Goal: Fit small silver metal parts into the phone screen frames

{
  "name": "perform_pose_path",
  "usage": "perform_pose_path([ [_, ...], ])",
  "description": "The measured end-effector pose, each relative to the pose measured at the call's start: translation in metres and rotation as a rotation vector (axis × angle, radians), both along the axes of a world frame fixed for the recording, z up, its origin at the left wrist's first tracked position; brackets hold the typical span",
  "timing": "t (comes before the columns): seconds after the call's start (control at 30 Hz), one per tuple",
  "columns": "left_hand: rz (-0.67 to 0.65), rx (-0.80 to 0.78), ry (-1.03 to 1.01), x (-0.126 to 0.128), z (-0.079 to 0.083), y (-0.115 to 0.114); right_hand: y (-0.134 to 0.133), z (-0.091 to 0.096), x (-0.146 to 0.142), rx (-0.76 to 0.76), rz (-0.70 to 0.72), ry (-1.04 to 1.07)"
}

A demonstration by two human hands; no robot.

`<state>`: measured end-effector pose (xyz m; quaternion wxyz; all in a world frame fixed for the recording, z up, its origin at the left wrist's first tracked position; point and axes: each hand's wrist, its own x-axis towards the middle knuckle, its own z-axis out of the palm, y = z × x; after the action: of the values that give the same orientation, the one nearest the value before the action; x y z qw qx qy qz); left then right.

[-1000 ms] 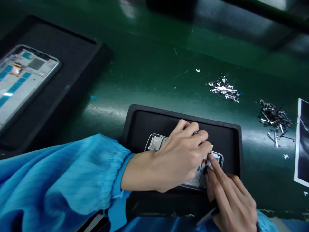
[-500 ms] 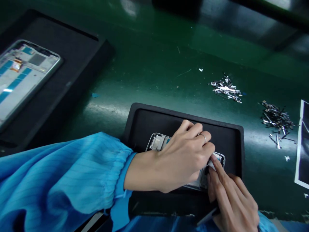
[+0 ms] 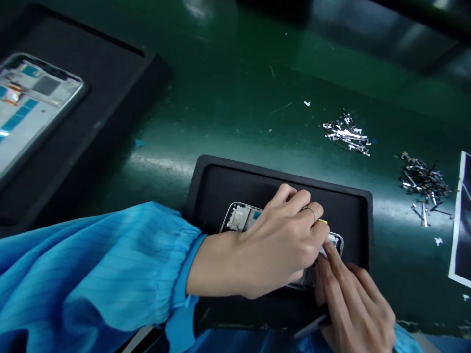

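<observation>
A silver phone frame [image 3: 240, 218] lies in a black tray [image 3: 281, 172], its middle covered by my left hand [image 3: 279, 240]. That hand is closed, knuckles up, with its fingertips hidden; what they pinch cannot be made out. My right hand [image 3: 353, 299] is closed too, thumb and index finger together at the frame's right end, touching the left fingers. A slim dark tool [image 3: 312, 327] sticks out from under its palm. Between the hands shows a small white piece [image 3: 323, 251], and a yellow bit [image 3: 323, 221] peeks out beside the left fingers.
Another phone frame [image 3: 40, 105] rests on a larger black tray [image 3: 110, 78] at left. On the green table [image 3: 228, 113] lie a pile of silvery strips [image 3: 348, 133] and a darker pile of small parts [image 3: 425, 179]. A white-bordered sheet [image 3: 456, 235] sits at the right edge.
The yellow bit now shows beside my left fingers. Both hands have shifted only slightly at the frame. The left tray and its phone frame sit a little further left in view.
</observation>
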<state>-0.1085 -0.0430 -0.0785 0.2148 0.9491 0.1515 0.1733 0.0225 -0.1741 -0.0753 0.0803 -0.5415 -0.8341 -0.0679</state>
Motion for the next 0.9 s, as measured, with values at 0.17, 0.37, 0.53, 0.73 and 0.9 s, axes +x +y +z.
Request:
perform_pose_path([
  [0.17,0.003,0.019,-0.01,0.001,-0.001,0.0,0.012,0.006,-0.002,-0.001,-0.009,0.05],
  [0.37,0.0,-0.017,0.022,0.0,0.001,-0.001,0.018,0.009,0.0,-0.001,0.017,0.134],
  [0.53,0.035,-0.005,0.011,0.001,0.0,-0.002,0.002,-0.001,-0.002,0.062,-0.077,0.158],
  [0.73,0.026,0.008,-0.002,0.001,-0.002,-0.001,0.004,0.001,-0.004,0.035,-0.085,0.18],
  [0.9,0.0,0.033,0.023,0.002,0.002,0.0,0.006,0.003,-0.001,0.033,-0.093,0.105],
])
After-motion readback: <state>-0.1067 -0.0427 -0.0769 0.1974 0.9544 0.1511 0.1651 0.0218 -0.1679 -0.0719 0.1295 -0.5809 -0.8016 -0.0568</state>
